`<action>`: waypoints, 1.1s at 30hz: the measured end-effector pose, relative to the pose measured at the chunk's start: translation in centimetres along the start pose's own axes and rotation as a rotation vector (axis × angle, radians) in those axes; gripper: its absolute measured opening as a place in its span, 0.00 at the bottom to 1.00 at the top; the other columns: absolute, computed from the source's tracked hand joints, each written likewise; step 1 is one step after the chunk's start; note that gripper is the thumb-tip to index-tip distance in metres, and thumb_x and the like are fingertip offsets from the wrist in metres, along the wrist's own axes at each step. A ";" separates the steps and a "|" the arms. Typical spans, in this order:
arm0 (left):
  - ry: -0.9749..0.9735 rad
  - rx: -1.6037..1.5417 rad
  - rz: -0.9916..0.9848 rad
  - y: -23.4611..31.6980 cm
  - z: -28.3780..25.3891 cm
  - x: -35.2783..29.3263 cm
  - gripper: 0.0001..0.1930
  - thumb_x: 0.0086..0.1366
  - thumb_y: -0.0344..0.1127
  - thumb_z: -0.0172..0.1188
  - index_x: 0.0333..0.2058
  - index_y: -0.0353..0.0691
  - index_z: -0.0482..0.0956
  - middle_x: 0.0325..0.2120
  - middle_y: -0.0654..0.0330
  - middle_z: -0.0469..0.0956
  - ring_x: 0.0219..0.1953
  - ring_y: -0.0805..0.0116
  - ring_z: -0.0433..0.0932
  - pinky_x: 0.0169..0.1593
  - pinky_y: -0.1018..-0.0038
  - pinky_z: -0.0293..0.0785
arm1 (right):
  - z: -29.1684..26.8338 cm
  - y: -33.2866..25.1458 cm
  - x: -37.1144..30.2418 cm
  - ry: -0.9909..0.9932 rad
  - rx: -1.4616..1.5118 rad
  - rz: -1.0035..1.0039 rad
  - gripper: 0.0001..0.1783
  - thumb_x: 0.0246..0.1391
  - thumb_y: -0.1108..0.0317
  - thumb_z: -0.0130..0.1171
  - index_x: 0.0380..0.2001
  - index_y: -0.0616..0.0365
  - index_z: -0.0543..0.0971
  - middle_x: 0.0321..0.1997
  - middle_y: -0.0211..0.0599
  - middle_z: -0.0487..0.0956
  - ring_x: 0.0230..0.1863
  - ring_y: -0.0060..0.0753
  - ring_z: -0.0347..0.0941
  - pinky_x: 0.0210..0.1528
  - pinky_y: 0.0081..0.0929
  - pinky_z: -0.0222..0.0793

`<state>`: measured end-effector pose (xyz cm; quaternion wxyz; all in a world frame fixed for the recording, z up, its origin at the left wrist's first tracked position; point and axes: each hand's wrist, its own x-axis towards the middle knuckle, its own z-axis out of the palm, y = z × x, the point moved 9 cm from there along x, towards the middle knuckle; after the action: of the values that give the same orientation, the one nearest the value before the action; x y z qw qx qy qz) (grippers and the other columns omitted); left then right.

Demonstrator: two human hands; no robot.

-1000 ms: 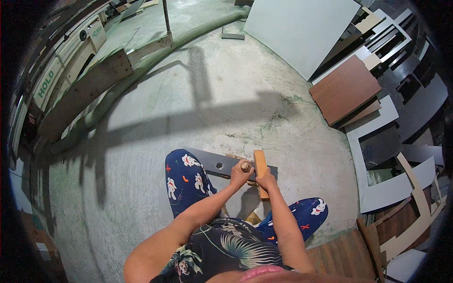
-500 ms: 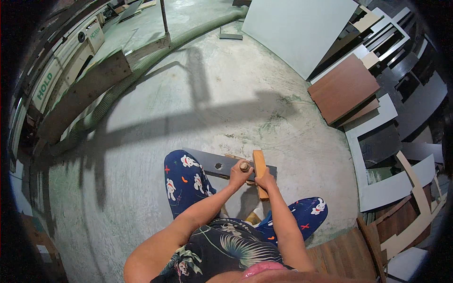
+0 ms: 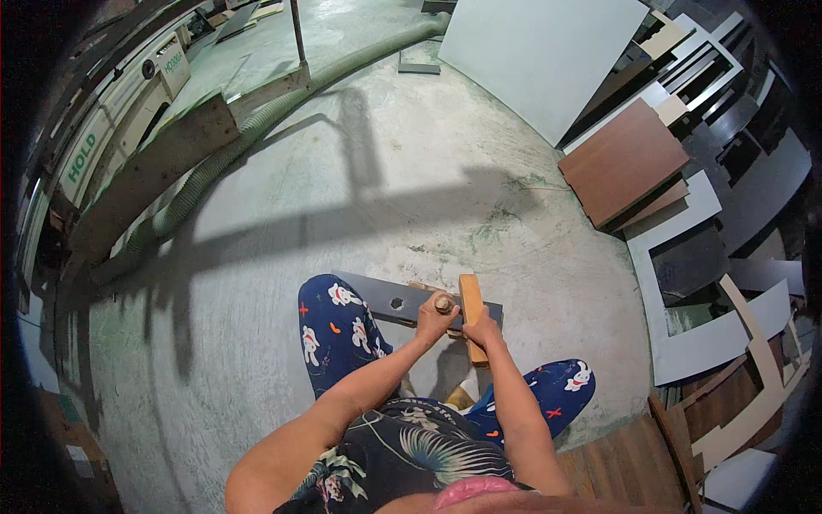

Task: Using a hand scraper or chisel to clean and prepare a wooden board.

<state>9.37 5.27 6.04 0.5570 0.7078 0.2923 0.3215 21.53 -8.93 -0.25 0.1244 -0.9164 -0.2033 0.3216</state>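
Observation:
In front of my crossed legs lies a long dark grey board, with a ragged round hole near its middle. My left hand is wrapped round an upright wooden tool handle; only its round top shows, and the lower part of the tool is hidden under the fist. Just to the right, my right hand grips an orange-brown rectangular wooden block, which lies across the board close beside the handle. Small bits of pale wood show at the board's edge.
A ribbed green hose runs along the left beside a machine. On the right are a brown panel, a white frame and stacked offcuts. A large white panel leans at the back. Brown boards lie near right.

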 end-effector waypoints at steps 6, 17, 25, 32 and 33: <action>-0.003 -0.026 -0.045 -0.6 -0.1 -0.1 0.13 0.52 0.32 0.67 0.36 0.38 0.75 0.26 0.58 0.79 0.29 0.72 0.77 0.38 0.73 0.75 | 0.2 -0.5 -0.2 -0.097 -0.022 0.034 0.55 0.43 0.53 0.62 0.67 0.61 0.45 0.57 0.63 0.71 0.57 0.58 0.69 0.60 0.43 0.65; 0.011 -0.005 -0.064 -0.8 0.0 0.0 0.14 0.52 0.33 0.68 0.36 0.37 0.75 0.27 0.58 0.79 0.30 0.71 0.77 0.38 0.73 0.75 | 0.0 -0.3 -0.3 -0.081 -0.023 0.035 0.54 0.42 0.52 0.61 0.67 0.60 0.46 0.56 0.63 0.72 0.57 0.57 0.70 0.59 0.44 0.66; 0.038 -0.007 -0.025 -1.5 -0.4 -0.1 0.14 0.51 0.33 0.68 0.36 0.38 0.75 0.26 0.57 0.78 0.30 0.70 0.77 0.38 0.72 0.75 | -0.5 -1.3 -1.1 -0.054 -0.003 0.015 0.49 0.40 0.52 0.61 0.62 0.60 0.52 0.52 0.67 0.73 0.55 0.62 0.70 0.57 0.44 0.68; 0.028 -0.006 -0.035 -0.5 -0.3 0.0 0.13 0.51 0.33 0.67 0.35 0.38 0.75 0.26 0.56 0.79 0.30 0.69 0.78 0.38 0.71 0.76 | 0.0 -0.4 -0.1 -0.042 -0.002 0.020 0.48 0.40 0.53 0.61 0.62 0.61 0.53 0.52 0.68 0.73 0.55 0.63 0.70 0.57 0.45 0.67; 0.024 -0.004 -0.053 -0.6 -0.3 0.0 0.13 0.51 0.34 0.67 0.35 0.38 0.75 0.26 0.56 0.79 0.29 0.68 0.79 0.38 0.70 0.76 | 0.0 -0.5 -0.3 -0.040 0.007 0.019 0.48 0.40 0.53 0.61 0.61 0.61 0.53 0.51 0.68 0.73 0.55 0.62 0.70 0.57 0.45 0.67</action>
<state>9.05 5.56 5.50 0.5632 0.6947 0.3170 0.3158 21.19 -8.62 0.13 0.1202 -0.9113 -0.1959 0.3417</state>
